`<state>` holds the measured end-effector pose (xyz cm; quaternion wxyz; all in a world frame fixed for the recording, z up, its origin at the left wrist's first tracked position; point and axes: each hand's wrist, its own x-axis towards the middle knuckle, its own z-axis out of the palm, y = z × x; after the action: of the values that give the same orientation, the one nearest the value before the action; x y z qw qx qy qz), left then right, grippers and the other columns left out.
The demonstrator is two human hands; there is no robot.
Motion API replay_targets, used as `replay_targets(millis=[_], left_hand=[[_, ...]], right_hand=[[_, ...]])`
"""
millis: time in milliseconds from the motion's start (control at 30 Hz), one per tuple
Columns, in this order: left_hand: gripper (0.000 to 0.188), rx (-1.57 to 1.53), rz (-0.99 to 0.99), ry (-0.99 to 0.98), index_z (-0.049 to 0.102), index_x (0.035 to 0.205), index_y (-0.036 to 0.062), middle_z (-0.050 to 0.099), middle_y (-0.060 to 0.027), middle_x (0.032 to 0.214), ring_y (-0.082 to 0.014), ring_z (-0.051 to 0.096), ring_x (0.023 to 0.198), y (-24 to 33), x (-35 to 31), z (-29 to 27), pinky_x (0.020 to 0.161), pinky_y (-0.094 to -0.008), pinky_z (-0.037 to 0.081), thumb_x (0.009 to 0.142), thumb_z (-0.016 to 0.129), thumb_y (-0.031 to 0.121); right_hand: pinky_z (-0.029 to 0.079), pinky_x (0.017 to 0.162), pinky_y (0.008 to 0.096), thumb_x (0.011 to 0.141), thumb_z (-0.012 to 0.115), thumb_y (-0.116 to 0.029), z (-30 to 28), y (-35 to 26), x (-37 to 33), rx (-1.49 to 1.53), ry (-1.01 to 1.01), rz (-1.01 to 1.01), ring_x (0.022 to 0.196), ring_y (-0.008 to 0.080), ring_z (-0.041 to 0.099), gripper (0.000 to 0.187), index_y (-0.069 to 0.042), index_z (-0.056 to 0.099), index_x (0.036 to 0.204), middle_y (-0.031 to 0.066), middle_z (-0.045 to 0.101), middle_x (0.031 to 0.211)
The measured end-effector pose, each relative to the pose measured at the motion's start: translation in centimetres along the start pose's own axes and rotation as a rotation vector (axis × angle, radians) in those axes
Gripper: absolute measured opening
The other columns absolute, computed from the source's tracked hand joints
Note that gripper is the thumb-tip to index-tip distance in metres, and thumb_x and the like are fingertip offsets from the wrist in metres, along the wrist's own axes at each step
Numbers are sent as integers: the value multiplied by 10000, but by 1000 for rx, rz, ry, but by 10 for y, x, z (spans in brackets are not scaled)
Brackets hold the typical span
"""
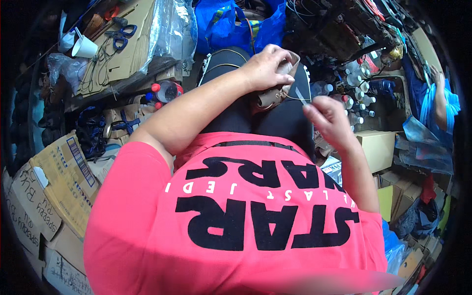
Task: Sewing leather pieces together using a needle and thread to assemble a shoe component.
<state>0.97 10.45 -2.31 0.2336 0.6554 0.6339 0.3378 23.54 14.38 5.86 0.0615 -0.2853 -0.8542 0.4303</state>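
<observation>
A brown leather shoe rests over my lap between my dark-trousered knees. My left hand is closed on its upper part, the thumb pressed against the shoe's opening. To the right, my right hand is closed around a thin, pointed, pale tool that looks like an awl. Its tip points up toward the shoe, a small gap away. A fine thread or cord loops along the shoe's edge toward the tool. The fingers hide the tool's handle and much of the shoe.
Dark blue scissors and a white cup lie on a cardboard-covered surface at far left. A blue bag stands ahead. Several small bottles crowd the right, where another person's arm shows. Cardboard boxes sit nearby.
</observation>
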Motion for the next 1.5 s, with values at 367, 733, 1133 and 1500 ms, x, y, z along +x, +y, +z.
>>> replay_targets(millis=[367, 733, 1133, 1500], left_hand=[[425, 694, 378, -128, 585, 833, 82, 542, -53, 818, -205, 600, 746, 49, -58, -22, 694, -334, 431, 667, 737, 442], [314, 463, 176, -97, 645, 718, 49, 627, -115, 736, -281, 636, 719, 60, -52, -14, 688, -398, 481, 763, 673, 359], [636, -149, 56, -381, 541, 1162, 46, 572, -116, 1156, -242, 531, 1113, 5, 31, -47, 971, -317, 408, 642, 845, 251], [279, -128, 25, -481, 665, 945, 47, 644, -61, 900, -160, 597, 886, 8, 38, -39, 802, -317, 475, 754, 763, 227]], right_hand=[[465, 725, 408, 812, 695, -263, 12, 38, 68, -296, 232, -166, 856, 349, 588, 273, -52, 594, 953, 164, 597, 877], [470, 748, 419, 815, 684, -243, 13, 53, 98, -274, 160, -199, 870, 342, 589, 252, -33, 595, 921, 161, 608, 880], [496, 664, 322, 840, 631, -91, 11, 21, 23, -115, 250, -55, 734, 250, 663, 152, -59, 692, 975, 151, 670, 825], [514, 718, 350, 796, 633, -102, 11, 10, 22, -147, 142, 30, 785, 291, 665, 192, -75, 711, 970, 162, 678, 848]])
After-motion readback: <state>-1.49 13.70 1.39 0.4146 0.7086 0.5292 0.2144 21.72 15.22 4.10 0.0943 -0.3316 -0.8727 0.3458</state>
